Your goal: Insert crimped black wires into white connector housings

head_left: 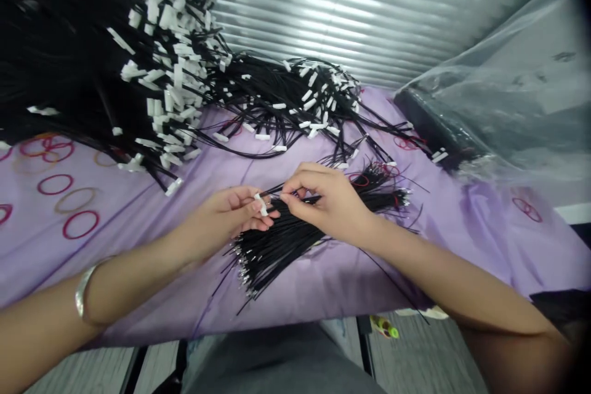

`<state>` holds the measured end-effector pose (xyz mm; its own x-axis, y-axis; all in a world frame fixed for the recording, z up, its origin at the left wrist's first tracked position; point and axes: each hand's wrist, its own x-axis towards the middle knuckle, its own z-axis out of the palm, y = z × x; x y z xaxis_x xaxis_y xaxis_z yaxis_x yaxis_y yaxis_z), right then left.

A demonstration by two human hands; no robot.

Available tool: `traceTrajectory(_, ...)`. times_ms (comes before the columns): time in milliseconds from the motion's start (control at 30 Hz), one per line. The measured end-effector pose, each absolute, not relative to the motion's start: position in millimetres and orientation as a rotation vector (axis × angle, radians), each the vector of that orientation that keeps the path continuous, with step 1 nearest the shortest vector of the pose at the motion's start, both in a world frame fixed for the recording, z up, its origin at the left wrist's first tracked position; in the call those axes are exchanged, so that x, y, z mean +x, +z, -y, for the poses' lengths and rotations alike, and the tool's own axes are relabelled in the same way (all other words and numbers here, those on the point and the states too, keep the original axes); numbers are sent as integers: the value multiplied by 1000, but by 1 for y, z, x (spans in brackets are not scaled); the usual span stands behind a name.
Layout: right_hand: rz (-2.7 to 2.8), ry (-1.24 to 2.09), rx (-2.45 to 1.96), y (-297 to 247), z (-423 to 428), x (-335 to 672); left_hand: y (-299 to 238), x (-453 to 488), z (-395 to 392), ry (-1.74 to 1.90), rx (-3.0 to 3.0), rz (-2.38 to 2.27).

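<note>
Between thumb and fingers my left hand pinches a small white connector. Just to its right, my right hand has thumb and forefinger closed on a thin black wire close to the connector. Whether the wire tip sits inside the connector I cannot tell. Under both hands lies a thick bundle of black wires with bare metal terminals at its ends. My right hand covers part of this bundle.
Behind my hands are piles of black wires with white connectors and another heap. Rubber bands lie on the purple cloth at left. A clear plastic bag stands at right, before a corrugated metal wall.
</note>
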<state>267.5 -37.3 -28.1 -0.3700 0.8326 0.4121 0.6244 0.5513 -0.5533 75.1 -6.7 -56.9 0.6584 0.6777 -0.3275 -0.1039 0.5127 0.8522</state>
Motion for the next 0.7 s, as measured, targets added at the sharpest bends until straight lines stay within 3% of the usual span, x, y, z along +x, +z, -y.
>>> traceTrajectory(700,2045,442,-1277,-37,38,265,-66,73,6,515,1051,-686)
